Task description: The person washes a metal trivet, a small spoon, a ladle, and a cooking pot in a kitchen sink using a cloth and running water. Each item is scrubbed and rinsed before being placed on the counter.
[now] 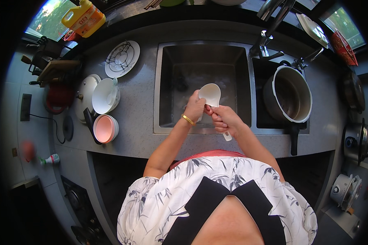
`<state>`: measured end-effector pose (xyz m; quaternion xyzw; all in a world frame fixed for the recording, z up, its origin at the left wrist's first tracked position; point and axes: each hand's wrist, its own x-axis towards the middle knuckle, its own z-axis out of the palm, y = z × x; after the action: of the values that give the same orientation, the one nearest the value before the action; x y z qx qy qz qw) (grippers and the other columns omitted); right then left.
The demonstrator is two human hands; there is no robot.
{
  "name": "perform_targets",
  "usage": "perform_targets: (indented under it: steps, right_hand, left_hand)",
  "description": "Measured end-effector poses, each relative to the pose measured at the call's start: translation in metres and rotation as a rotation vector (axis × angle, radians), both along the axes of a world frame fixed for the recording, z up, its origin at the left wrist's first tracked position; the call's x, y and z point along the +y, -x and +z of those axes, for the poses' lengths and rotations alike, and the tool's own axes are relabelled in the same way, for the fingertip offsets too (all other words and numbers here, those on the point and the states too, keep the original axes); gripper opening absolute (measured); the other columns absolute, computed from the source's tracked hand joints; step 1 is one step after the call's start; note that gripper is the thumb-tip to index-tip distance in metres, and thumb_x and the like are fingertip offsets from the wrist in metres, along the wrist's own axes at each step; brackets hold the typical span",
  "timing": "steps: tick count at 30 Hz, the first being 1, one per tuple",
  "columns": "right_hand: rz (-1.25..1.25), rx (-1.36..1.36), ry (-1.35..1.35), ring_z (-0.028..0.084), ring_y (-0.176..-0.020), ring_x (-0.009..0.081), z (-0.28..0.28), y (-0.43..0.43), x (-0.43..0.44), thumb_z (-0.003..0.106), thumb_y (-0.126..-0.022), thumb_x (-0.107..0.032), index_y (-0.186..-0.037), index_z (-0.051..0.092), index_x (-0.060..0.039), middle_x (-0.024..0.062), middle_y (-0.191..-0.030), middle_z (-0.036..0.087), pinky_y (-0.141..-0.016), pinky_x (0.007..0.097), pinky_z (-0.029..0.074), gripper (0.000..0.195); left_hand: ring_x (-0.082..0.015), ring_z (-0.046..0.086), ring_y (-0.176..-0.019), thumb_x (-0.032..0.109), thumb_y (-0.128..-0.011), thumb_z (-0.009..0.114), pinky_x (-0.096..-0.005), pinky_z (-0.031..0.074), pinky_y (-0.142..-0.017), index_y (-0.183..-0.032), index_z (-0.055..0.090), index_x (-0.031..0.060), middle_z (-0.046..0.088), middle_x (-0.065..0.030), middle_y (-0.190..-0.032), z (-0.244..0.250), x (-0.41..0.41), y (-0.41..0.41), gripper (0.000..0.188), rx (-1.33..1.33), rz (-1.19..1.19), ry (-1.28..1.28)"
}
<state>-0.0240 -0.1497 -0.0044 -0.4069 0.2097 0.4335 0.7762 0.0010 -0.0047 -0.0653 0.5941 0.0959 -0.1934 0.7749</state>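
Over the near part of the stainless-steel sink [205,69], a white ladle [211,93] is held with its bowl tilted up. My right hand [227,119] is closed around its handle, whose end sticks out below the fingers. My left hand [197,107], with a gold bangle at the wrist, grips the bowl's left edge, its thumb at the rim. Some white material shows beneath the left fingers; I cannot tell what it is. Water seems to lie in the basin under both hands.
Right of the basin stands a pressure cooker pot [289,95], its black handle pointing towards me. A chrome faucet [265,46] rises behind. On the left counter are stacked bowls [105,128], a white bowl [103,99], a metal lid [85,95] and a plate [132,58] with a wire rack.
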Motion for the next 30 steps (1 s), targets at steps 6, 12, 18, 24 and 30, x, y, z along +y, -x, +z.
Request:
perform_targets:
  steps: [6,12,18,24,30]
  right_hand:
    - [-0.011,0.100,-0.148,0.025,-0.031,0.0017,0.003,-0.005,-0.008,0.034,-0.096,-0.018,-0.084,0.047,-0.0063,-0.0045,-0.046,0.034,-0.028,0.0164,0.023,0.021]
    - [0.042,0.095,-0.225,0.028,-0.032,0.0035,-0.001,-0.006,-0.008,0.037,-0.093,-0.014,-0.086,0.047,-0.0037,-0.0016,-0.051,0.041,-0.029,0.0180,0.024,0.017]
    - [0.185,-0.183,0.215,0.036,-0.037,0.0065,0.013,0.003,0.014,0.037,-0.095,-0.022,-0.089,0.051,-0.0040,0.0008,-0.056,0.047,-0.032,0.0205,0.031,0.024]
    - [0.183,-0.585,0.405,0.033,-0.043,0.0049,-0.009,0.013,0.008,0.041,-0.095,-0.030,-0.084,0.049,-0.0064,-0.0035,-0.055,0.038,-0.037,0.0211,0.031,0.027]
    - [0.017,-0.767,0.423,0.030,-0.043,0.0052,-0.034,0.012,0.020,0.041,-0.095,-0.033,-0.083,0.049,-0.0085,-0.0040,-0.055,0.034,-0.037,0.0212,0.028,0.029]
  left_hand:
    - [-0.0220,0.060,-0.081,0.010,-0.081,0.036,-0.0326,0.053,-0.069,-0.111,0.046,-0.0033,0.058,-0.0138,-0.093,0.016,0.022,0.006,0.034,0.082,-0.088,0.328]
    - [-0.0190,0.063,-0.070,0.024,-0.090,0.035,-0.0313,0.054,-0.064,-0.099,0.052,-0.0039,0.061,-0.0136,-0.083,0.019,0.028,0.012,0.034,0.110,0.004,0.393]
    - [-0.0074,0.045,-0.042,0.022,-0.092,0.047,-0.0239,0.043,-0.035,-0.084,0.054,-0.0004,0.049,-0.0033,-0.058,0.000,0.024,0.009,0.025,-0.089,0.242,-0.187]
    - [-0.0093,0.052,-0.051,0.020,-0.091,0.048,-0.0256,0.049,-0.047,-0.087,0.055,0.0024,0.055,-0.0029,-0.066,-0.009,0.040,-0.015,0.019,0.105,0.524,-0.022]
    - [-0.0158,0.059,-0.081,0.023,-0.093,0.044,-0.0285,0.047,-0.074,-0.098,0.054,0.0008,0.063,-0.0123,-0.089,0.024,0.007,0.006,0.024,0.151,0.250,0.316]
